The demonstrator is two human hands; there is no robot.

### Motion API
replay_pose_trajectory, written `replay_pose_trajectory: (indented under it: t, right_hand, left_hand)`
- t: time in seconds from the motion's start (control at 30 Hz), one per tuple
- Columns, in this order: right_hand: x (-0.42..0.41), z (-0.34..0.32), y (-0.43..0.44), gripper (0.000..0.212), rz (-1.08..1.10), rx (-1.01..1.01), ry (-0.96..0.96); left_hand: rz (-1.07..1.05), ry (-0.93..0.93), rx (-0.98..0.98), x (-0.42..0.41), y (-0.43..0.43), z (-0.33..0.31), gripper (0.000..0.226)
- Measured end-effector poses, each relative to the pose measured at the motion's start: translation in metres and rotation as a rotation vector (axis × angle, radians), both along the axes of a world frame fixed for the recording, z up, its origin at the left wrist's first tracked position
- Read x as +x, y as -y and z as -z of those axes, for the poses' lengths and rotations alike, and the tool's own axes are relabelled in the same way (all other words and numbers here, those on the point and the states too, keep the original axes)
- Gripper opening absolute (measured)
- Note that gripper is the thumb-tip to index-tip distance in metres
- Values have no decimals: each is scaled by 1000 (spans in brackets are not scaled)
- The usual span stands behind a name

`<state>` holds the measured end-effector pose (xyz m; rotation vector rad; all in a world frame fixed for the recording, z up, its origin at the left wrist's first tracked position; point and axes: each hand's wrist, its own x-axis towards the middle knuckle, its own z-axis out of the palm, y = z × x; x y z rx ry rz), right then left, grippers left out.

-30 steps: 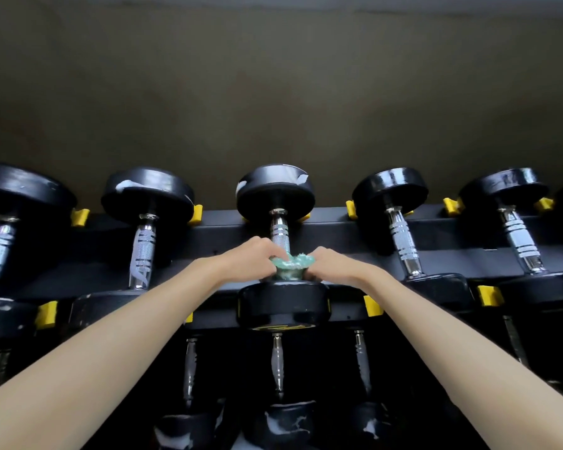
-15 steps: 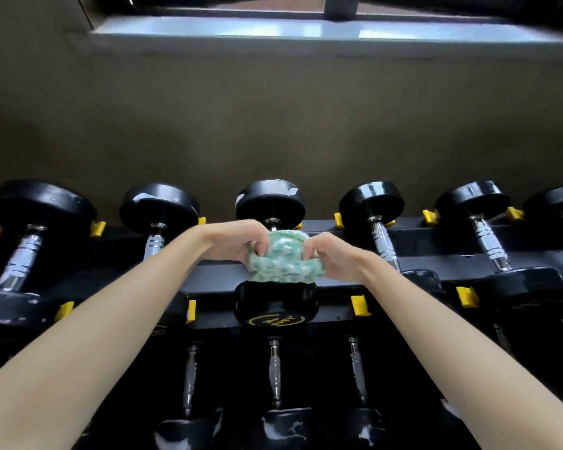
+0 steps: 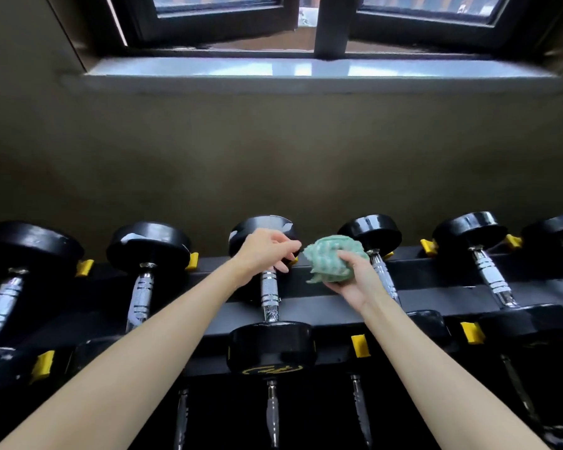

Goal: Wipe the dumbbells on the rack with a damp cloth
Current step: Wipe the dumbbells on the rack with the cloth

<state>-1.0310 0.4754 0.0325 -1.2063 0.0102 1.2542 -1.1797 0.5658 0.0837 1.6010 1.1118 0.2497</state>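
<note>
The middle dumbbell (image 3: 270,297) lies on the rack (image 3: 429,292) at six o'clock; judging by this, wiping is between strokes. The left hand (image 3: 264,251) rests loose-fingered on its far head, the right hand (image 3: 351,280) clenches the green cloth (image 3: 332,259) just at three o'clock of it. Next the cloth must press onto that head or the neighbouring dumbbell (image 3: 376,254); yellow stops (image 3: 359,345) crowd the gaps, a window (image 3: 306,24) at twelve.

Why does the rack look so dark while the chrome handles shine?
Head view: daylight enters only through the black-framed window above, so the black dumbbell rack stays dim; the knurled chrome handle throws back bright glints; the wide lens bows the pale sill.
</note>
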Motion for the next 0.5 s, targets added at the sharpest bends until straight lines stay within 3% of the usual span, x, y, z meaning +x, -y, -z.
replay_pose_trajectory:
  t: [0.13, 0.23, 0.3, 0.37, 0.5]
  right_hand:
    - [5, 20, -37, 33, 80, -265, 419]
    - [-5, 24, -64, 27, 131, -441, 696]
    - [-12, 26, -80, 23, -9, -458, 899]
    - [-17, 33, -98, 19, -100, -477, 883]
    - [-15, 40, -117, 12, -68, -422, 440]
  left_hand:
    - [-353, 37, 173, -14, -37, 15, 9]
    - [-512, -28, 260, -24, -63, 31, 22]
    - [-535, -42, 212, -30, -74, 41, 31]
    - [-538, -69, 143, -35, -85, 53, 32]
    - [-567, -20, -92, -44, -97, 71, 20]
